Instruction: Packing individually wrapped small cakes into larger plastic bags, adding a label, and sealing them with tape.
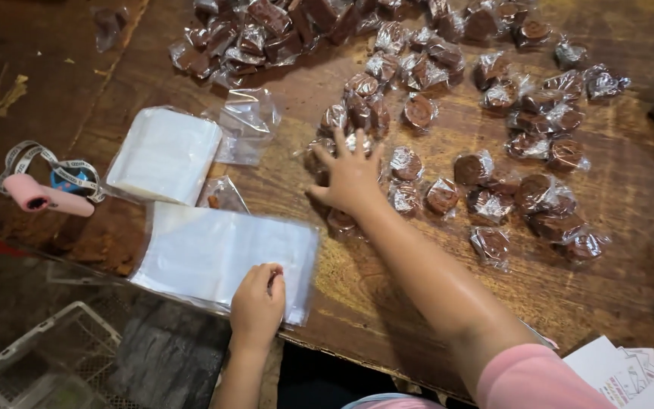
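Note:
My right hand (350, 176) reaches out flat over several round brown sweets wrapped in clear plastic (425, 197), fingers spread, resting on a few of them; it grips nothing that I can see. My left hand (257, 303) lies near the table's front edge with its fingers curled down on a large clear plastic bag stack (213, 254), pinching its near edge. More wrapped brown pieces (539, 189) are scattered to the right and heaped at the far side (266, 34).
A second stack of small clear bags (164, 155) lies at the left, with loose bags (247, 121) beyond it. A pink handle with a printed strap (47, 193) sits at the far left. A white wire basket (39, 363) is below the table; paper cards (622, 371) lie at bottom right.

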